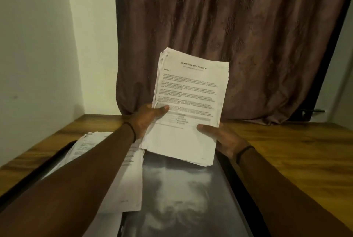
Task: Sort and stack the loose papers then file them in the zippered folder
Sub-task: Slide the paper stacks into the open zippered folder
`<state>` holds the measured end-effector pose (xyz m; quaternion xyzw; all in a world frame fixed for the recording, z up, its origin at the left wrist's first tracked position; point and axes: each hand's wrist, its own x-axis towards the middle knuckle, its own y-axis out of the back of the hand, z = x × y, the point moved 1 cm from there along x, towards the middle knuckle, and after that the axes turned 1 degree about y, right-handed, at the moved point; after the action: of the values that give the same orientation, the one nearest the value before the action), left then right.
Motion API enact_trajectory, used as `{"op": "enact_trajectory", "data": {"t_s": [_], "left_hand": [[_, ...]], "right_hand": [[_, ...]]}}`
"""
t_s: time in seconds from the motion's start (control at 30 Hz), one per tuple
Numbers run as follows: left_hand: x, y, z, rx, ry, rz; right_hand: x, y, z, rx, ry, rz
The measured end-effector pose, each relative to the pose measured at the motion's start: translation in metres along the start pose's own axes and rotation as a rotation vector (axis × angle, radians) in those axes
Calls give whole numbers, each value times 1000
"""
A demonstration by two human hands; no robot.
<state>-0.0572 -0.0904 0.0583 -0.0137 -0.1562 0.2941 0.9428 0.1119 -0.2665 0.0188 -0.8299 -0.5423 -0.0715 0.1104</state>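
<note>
Presently, left hand and right hand each have a closed grip on one stack, held above the table; loose papers lie below, at left.

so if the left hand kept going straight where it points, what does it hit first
Probably the curtain beyond the table edge; the left hand grips the paper stack, and depth is unclear.

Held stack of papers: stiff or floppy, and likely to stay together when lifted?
The paper stack is probably stiff: it looks thick and rises without drooping above the left hand and right hand gripping its lower end. Ragged, offset edges suggest unbound sheets that may slide apart.
</note>
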Motion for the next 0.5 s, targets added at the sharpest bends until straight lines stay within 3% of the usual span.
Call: {"op": "enact_trajectory", "data": {"t_s": [0.07, 0.17, 0.3, 0.37, 0.47, 0.5], "left_hand": [[14, -2, 4, -2, -11, 11], [33, 4, 2, 26, -78, 154], [52, 15, -13, 208, -220, 292], [59, 20, -22, 385, -270, 381], [58, 22, -38, 794, -374, 748], [52, 19, -43, 846, -413, 797]], "right_hand": [[12, 4, -5, -17, 0, -47], [35, 9, -4, -83, -12, -99], [57, 17, 7, -184, -62, -71], [66, 17, 10, -229, 9, 12], [79, 20, 24, -226, 99, 201], [81, 21, 31, -194, 111, 267]]}}
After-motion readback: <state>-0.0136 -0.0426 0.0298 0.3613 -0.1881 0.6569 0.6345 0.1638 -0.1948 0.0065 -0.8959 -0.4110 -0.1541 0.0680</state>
